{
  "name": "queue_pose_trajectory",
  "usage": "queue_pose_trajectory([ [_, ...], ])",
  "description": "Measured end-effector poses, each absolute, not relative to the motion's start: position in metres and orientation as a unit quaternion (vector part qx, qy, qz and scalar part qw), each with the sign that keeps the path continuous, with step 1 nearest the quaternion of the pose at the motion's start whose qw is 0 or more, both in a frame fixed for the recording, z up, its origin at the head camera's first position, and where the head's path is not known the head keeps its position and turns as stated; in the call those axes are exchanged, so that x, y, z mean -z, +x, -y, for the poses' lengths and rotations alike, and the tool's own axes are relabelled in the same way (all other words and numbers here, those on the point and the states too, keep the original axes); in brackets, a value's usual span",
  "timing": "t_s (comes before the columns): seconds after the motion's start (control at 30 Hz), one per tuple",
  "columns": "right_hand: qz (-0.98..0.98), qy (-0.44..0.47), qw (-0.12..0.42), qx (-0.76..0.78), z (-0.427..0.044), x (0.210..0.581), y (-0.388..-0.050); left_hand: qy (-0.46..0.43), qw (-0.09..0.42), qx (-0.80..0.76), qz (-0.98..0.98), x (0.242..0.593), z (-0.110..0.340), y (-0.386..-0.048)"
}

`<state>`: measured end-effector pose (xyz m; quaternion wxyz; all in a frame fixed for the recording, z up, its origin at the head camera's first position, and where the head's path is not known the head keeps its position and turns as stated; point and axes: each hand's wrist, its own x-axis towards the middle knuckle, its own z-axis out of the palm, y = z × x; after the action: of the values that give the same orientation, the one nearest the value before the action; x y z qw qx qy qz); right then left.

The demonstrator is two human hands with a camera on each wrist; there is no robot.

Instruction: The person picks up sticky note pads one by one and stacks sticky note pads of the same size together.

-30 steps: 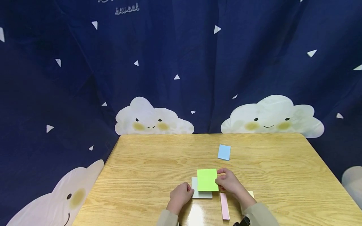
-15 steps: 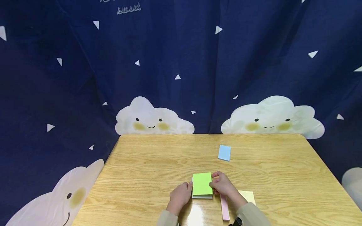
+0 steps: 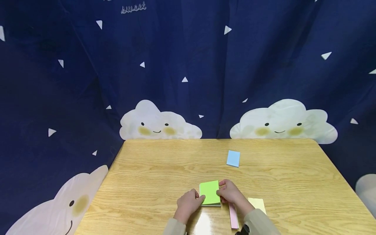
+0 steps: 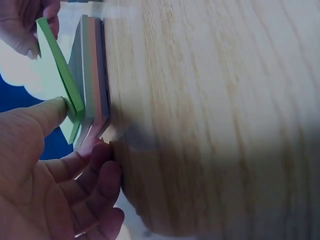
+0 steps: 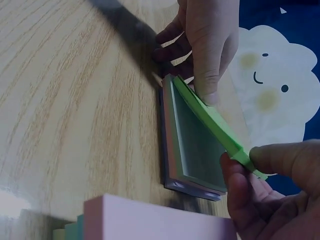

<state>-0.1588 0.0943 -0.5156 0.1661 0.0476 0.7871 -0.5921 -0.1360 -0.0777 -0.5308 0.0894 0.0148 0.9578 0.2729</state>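
A bright green sticky note pad [image 3: 209, 192] lies tilted over a small stack of sticky note pads [image 5: 169, 135], whose grey, orange and dark layers show in the wrist views. The pad's left edge meets the stack, and its right side is raised. My right hand [image 3: 232, 193] pinches that raised side between thumb and fingers. At the left edge my left hand [image 3: 188, 203] has its thumb on top of the green pad, with its curled fingers against the lower side of the stack [image 4: 95, 75].
A long pink-topped block of note strips [image 3: 233, 217] stands just right of the stack. Beside my right forearm lies a pale yellow pad [image 3: 258, 205], partly covered. Farther back on the wooden table [image 3: 164, 163] is a light blue pad [image 3: 233, 158].
My right hand has brought the green pad left and down onto the stack. My left thumb has moved from beside the stack onto the green pad.
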Motion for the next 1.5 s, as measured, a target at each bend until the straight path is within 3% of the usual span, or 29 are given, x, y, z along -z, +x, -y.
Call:
queue_pose_trajectory([
  [0.63,-0.890,-0.015,0.140,0.433,-0.103,0.517,-0.164,0.024,0.094,-0.263,-0.960,0.533,0.076,-0.136],
  [0.87,-0.854,0.009,0.156,0.496,-0.117,0.519,-0.170,0.023,0.096,-0.261,-0.960,0.535,0.076,-0.136],
  [1.5,-0.797,0.092,0.113,0.586,-0.170,0.505,-0.187,0.026,0.090,-0.245,-0.965,0.529,0.074,-0.135],
])
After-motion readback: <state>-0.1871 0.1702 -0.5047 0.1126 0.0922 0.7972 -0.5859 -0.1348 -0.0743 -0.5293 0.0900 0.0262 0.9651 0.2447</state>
